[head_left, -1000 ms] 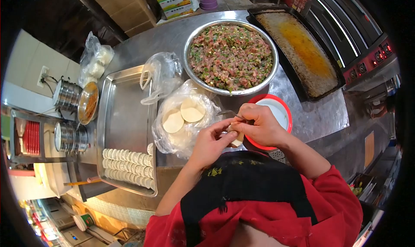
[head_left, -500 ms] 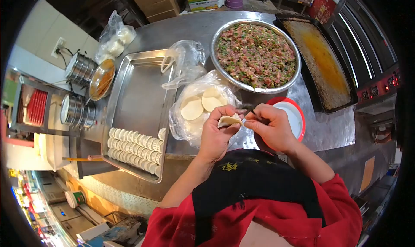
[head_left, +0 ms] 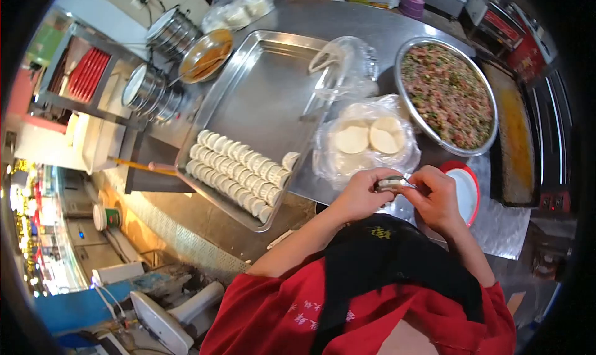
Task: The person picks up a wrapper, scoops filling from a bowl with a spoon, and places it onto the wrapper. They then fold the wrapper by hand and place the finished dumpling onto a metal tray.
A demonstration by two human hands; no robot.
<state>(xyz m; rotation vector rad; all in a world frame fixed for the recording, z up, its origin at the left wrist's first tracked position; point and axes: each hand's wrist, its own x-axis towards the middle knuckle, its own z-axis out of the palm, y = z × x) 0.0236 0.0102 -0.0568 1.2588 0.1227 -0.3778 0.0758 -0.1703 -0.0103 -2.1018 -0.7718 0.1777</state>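
Steel table point(head_left: 347, 21), left hand point(head_left: 365, 192) cupping dumpling point(head_left: 391, 183), right hand point(head_left: 436, 196) pinching metal tool point(head_left: 408, 182)

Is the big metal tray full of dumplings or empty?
Partly full: rows of dumplings fill the lower end of the metal tray in the picture, while bare metal shows beyond them.

There are three rows of white pleated dumplings point(head_left: 234, 168), one separate dumpling point(head_left: 290, 160), one rectangular silver metal tray point(head_left: 264, 85), two round pale dough wrappers point(head_left: 352, 140) uppermost, one held wrapper point(head_left: 391, 183), one round steel bowl point(head_left: 407, 104), one red-rimmed white bowl point(head_left: 467, 196), one long black pan point(head_left: 519, 203).
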